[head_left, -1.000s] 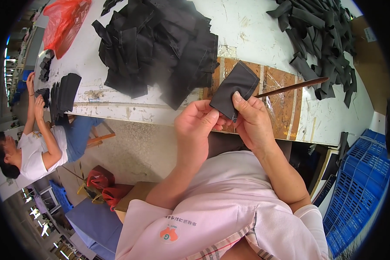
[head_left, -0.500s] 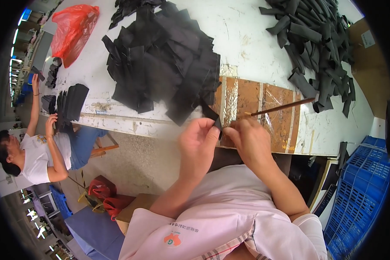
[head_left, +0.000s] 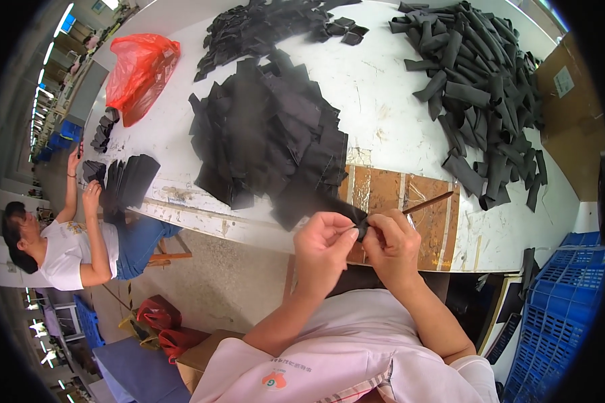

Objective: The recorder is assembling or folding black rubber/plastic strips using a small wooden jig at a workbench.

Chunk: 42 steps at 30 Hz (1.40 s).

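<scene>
In front of me a black fabric piece is pinched at its near end by my left hand, fingers closed. My right hand is closed too, its fingertips meeting the left ones at the fabric's edge. A thin brown stick sticks out of my right hand toward the right; its other end is hidden by the fingers. Both hands are just above the near table edge, over a brown taped board. Beyond them lies a heap of flat black fabric pieces.
Rolled black fabric tubes are piled at the far right beside a cardboard box. More black pieces lie at the back, near a red plastic bag. Blue crates stand right. A co-worker handles black pieces at left.
My right hand has closed in on the fabric and now meets my left at its end. The view has shifted, and the co-worker's raised hand has come down.
</scene>
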### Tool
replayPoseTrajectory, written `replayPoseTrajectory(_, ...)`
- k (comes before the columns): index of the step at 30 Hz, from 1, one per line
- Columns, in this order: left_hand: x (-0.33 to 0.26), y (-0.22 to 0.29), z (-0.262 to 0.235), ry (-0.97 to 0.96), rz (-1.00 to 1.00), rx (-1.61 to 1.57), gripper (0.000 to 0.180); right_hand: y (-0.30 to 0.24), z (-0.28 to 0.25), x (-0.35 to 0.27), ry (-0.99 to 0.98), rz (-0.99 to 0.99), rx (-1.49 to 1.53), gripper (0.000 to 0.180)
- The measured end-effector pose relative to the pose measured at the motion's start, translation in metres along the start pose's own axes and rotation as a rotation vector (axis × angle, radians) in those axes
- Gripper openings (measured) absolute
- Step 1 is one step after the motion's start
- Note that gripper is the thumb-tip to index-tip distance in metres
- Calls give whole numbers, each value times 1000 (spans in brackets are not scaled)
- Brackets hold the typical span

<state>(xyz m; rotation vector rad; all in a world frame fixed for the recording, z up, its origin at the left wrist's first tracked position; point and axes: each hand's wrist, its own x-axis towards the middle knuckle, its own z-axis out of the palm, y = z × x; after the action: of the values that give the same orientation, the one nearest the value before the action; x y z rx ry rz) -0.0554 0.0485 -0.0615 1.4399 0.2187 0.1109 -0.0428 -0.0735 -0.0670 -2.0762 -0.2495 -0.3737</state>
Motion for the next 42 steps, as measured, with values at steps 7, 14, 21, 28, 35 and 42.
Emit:
replayPoseTrajectory(7,5,11,-5,-307,-393,-484,19,-1,-19,-6,-251,864,1176,2)
replayPoseTrajectory(14,-4,-7,17,-37,204,169,19,7,-19,-14,-285,844,1429,13)
replayPoseTrajectory(21,-10,27,4,-788,-648,-807,32,7,-46,-21,-337,578,1370,12)
replayPoseTrajectory(28,-27,34,35,-423,126,-12,26,6,-66,-9,-169,181,1018,11)
replayPoseTrajectory(35,-20,28,55,-197,627,133,9,-23,-89,17,-116,16,490,10)
replayPoseTrajectory(42,-14,56,67,-215,369,-199,11,-41,-99,30,-213,268,539,14)
